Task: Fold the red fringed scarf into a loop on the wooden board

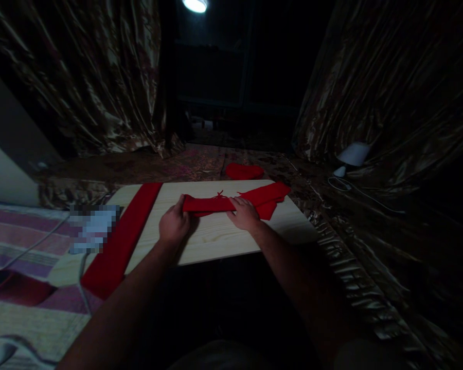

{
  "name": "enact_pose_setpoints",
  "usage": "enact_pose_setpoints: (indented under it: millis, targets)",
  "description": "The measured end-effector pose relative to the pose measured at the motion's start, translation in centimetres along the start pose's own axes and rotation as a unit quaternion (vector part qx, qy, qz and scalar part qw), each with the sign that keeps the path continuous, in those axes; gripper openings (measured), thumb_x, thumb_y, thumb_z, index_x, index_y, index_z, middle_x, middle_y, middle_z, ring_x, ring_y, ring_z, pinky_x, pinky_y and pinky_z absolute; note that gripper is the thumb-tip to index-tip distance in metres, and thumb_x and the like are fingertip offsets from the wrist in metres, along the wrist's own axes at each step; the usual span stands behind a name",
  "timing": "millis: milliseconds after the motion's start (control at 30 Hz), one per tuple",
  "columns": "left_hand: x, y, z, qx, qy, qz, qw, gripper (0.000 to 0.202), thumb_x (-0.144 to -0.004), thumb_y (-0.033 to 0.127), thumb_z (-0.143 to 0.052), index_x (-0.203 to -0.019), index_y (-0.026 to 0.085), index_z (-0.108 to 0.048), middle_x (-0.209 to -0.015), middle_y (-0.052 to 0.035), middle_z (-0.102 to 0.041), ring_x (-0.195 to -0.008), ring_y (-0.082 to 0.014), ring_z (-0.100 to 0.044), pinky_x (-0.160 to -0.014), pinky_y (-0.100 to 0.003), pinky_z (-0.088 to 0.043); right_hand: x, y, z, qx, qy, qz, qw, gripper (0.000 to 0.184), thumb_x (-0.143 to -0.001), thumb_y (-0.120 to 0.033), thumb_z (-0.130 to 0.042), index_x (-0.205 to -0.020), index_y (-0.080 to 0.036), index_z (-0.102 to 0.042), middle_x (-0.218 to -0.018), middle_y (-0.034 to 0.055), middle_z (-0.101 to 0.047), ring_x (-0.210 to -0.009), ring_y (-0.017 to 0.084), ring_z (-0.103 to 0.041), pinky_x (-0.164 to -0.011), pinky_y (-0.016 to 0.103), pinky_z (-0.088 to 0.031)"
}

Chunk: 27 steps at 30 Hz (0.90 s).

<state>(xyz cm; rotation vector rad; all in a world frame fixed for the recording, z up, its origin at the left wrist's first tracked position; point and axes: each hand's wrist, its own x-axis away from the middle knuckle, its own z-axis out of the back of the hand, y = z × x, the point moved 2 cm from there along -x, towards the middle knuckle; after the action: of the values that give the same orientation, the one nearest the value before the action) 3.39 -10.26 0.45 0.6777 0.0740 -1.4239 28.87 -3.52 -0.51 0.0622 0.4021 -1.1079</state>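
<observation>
Left hand (173, 223) clamped on the left end of the red cloth (210, 205); right hand (245, 213) over its middle, grip or mere pressure not determinable. Between them the cloth forms a straight, layered band, judged in order; its right end is splayed, not yet straight. Forearms reach forward, hands apart, over the worktop (212, 241). A red strip (133, 234) lies smooth at left; a red bundle (244, 171) sits beyond the far edge.

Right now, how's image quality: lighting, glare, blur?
Head view: dim overall, nearly black just below the board; head view, top edge: light blown out; head view, centre: left hand, right hand and red cloth soft but readable; head view, left: pale patch pixelated, contents unreadable.
</observation>
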Motion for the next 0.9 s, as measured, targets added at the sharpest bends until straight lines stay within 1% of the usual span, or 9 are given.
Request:
enact_pose_setpoints:
  millis: [233,367,500,600,700,767,833,867,900]
  targets:
    - [0.1,0.4,0.6,0.032,0.042,0.038,0.998,0.066,-0.092,0.024,-0.046,-0.157,0.014,-0.037,-0.107,-0.0138,-0.075,-0.090,-0.0262,-0.071,-0.080,-0.033,-0.049,0.0,1.1,-0.5,0.024,0.033,-0.027,0.999,0.057,-0.092,-0.022,-0.052,-0.149,-0.016,-0.048,-0.152,0.0116,-0.050,-0.139,0.025,-0.041,-0.116,0.041,-0.029]
    - [0.0,1.0,1.1,0.117,0.073,0.072,0.988,0.062,-0.093,0.024,-0.049,-0.154,0.015,-0.043,-0.116,-0.0148,-0.074,-0.096,-0.0254,-0.071,-0.087,-0.035,-0.051,0.2,1.3,-0.4,0.029,0.052,-0.033,0.998,0.059,-0.091,-0.020,-0.052,-0.150,-0.015,-0.047,-0.152,0.0106,-0.050,-0.137,0.026,-0.042,-0.116,0.040,-0.029]
    - [0.4,3.9,2.7,0.228,0.129,0.024,0.965,0.060,-0.092,0.024,-0.052,-0.151,0.016,-0.048,-0.135,-0.0127,-0.066,-0.116,-0.0244,-0.067,-0.099,-0.033,-0.049,0.1,1.8,-0.4,0.034,0.080,-0.061,0.994,0.063,-0.088,-0.019,-0.055,-0.151,-0.015,-0.046,-0.151,0.0115,-0.051,-0.137,0.028,-0.042,-0.116,0.043,-0.028]
    - [0.7,7.8,5.0,0.277,0.120,-0.026,0.953,0.058,-0.087,0.023,-0.056,-0.145,0.019,-0.057,-0.126,-0.0093,-0.071,-0.110,-0.0247,-0.069,-0.099,-0.035,-0.051,-0.1,2.1,-0.4,0.024,0.098,-0.081,0.992,0.067,-0.086,-0.020,-0.058,-0.151,-0.016,-0.045,-0.153,0.0117,-0.048,-0.139,0.028,-0.040,-0.116,0.043,-0.028]
    - [0.2,11.2,7.5,0.402,0.111,-0.009,0.909,0.054,-0.084,0.022,-0.055,-0.138,0.019,-0.063,-0.121,-0.0080,-0.073,-0.104,-0.0223,-0.070,-0.094,-0.034,-0.054,-0.2,2.2,-0.3,-0.003,0.125,-0.084,0.989,0.063,-0.089,-0.023,-0.054,-0.151,-0.016,-0.045,-0.154,0.0108,-0.048,-0.138,0.026,-0.042,-0.116,0.040,-0.030]
    - [-0.6,12.2,8.2,0.517,0.068,0.042,0.853,0.059,-0.080,0.022,-0.055,-0.139,0.017,-0.061,-0.106,-0.0086,-0.075,-0.081,-0.0184,-0.071,-0.077,-0.032,-0.057,-0.2,2.3,-0.2,-0.017,0.144,-0.080,0.986,0.060,-0.092,-0.024,-0.049,-0.151,-0.015,-0.044,-0.153,0.0109,-0.049,-0.138,0.025,-0.043,-0.115,0.038,-0.030]
    - [-1.3,11.6,8.1,0.594,0.015,0.099,0.798,0.067,-0.076,0.022,-0.057,-0.142,0.014,-0.057,-0.090,-0.0084,-0.075,-0.060,-0.0142,-0.064,-0.060,-0.028,-0.054,-0.1,2.4,-0.1,-0.022,0.145,-0.077,0.986,0.062,-0.092,-0.025,-0.050,-0.152,-0.014,-0.043,-0.153,0.0119,-0.048,-0.138,0.026,-0.043,-0.115,0.038,-0.029]
    - [-1.5,10.8,7.7,0.608,-0.010,0.123,0.784,0.070,-0.074,0.022,-0.057,-0.143,0.011,-0.056,-0.083,-0.0077,-0.073,-0.054,-0.0129,-0.060,-0.055,-0.026,-0.051,0.0,2.5,-0.1,-0.023,0.140,-0.077,0.987,0.065,-0.090,-0.027,-0.052,-0.153,-0.014,-0.042,-0.154,0.0124,-0.047,-0.139,0.027,-0.042,-0.115,0.039,-0.029]
    - [-1.7,9.5,7.2,0.605,-0.033,0.142,0.783,0.073,-0.071,0.022,-0.058,-0.143,0.009,-0.055,-0.076,-0.0064,-0.071,-0.050,-0.0125,-0.057,-0.052,-0.025,-0.048,0.1,2.5,-0.1,-0.023,0.132,-0.077,0.988,0.068,-0.088,-0.028,-0.055,-0.153,-0.014,-0.042,-0.155,0.0127,-0.046,-0.139,0.028,-0.042,-0.115,0.039,-0.029]
